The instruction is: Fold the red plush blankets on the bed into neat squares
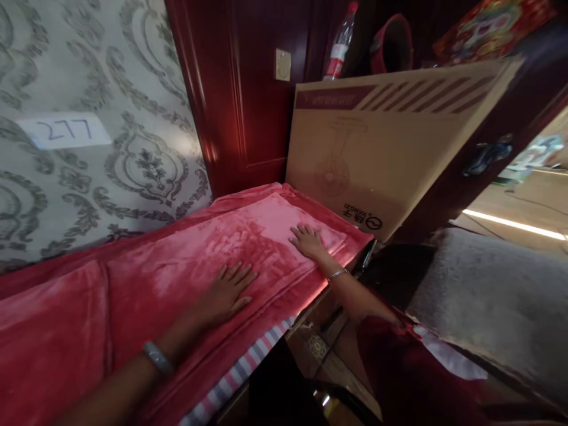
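A red plush blanket [186,284], folded in layers, lies along a low bench or bed against the wall. My left hand [228,291] rests flat on its middle with the fingers spread, and a grey band circles that wrist. Farther toward the blanket's far end, my right hand [307,241] is laid palm down, fingers apart, on a paler pink patch of the pile. A thin bracelet shows on the right wrist. Under the blanket's near edge a striped cloth [242,370] sticks out.
A large cardboard box [377,148] stands at the far end. Behind it are a plastic bottle [341,44] and a red round container [393,44]. Patterned wallpaper [146,160] carries a paper marked 277 [66,130]. A grey fuzzy surface [492,307] lies at the right.
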The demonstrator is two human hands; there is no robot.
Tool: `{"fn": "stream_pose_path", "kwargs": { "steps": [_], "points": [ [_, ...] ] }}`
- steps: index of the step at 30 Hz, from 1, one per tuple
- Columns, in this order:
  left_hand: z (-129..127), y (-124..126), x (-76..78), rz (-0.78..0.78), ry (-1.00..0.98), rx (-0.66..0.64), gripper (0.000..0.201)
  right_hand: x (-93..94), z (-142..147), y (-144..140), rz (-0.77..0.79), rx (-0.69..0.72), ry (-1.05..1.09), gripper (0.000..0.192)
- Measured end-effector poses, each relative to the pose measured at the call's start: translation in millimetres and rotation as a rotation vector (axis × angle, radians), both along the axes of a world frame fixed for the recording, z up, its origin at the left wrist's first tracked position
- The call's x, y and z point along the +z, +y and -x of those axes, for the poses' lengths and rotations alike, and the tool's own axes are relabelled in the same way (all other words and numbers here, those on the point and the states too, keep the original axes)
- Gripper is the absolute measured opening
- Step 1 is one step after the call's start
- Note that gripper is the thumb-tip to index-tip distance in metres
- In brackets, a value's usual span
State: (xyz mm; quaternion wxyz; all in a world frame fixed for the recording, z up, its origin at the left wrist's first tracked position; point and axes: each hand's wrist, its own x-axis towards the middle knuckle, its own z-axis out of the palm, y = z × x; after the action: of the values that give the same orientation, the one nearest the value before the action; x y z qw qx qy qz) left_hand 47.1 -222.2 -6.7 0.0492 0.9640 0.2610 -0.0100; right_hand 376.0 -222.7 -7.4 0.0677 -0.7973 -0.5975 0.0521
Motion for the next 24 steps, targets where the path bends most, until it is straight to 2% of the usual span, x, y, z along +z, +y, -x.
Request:
{"fn": "stream_pose_path", "kwargs": {
  "steps": [3,6,9,11,15,19,21,24],
  "points": [
    [0,-7,10.9,0.05,0.025,0.034,0.062,4.1,-19,-9,-0.02,-0.114,-0.021,0.054],
    [15,-24,27.0,0.139,0.041,0.033,0.06,6.7,-35,-18,-0.054,-0.246,-0.03,0.053],
    [46,-39,37.5,0.206,0.004,0.019,0.057,6.5,-46,-26,-0.078,-0.339,-0.016,0.053],
    [75,-41,39.5,0.191,-0.04,0.064,0.055,6.5,-52,-31,-0.087,-0.39,0.002,0.052],
    [141,-27,34.5,0.045,-0.084,0.263,0.053,8.0,-65,-38,-0.105,-0.484,0.056,0.048],
    [199,-10,24.5,-0.111,-0.107,0.458,0.057,7.8,-81,-45,-0.135,-0.508,0.156,0.037],
    [216,-6,17.6,-0.16,-0.112,0.553,0.06,7.0,-88,-48,-0.169,-0.514,0.219,0.032],
    [225,-5,5.7,-0.204,-0.08,0.642,0.065,5.4,-94,-53,-0.292,-0.529,0.295,0.034]
  ]
}}
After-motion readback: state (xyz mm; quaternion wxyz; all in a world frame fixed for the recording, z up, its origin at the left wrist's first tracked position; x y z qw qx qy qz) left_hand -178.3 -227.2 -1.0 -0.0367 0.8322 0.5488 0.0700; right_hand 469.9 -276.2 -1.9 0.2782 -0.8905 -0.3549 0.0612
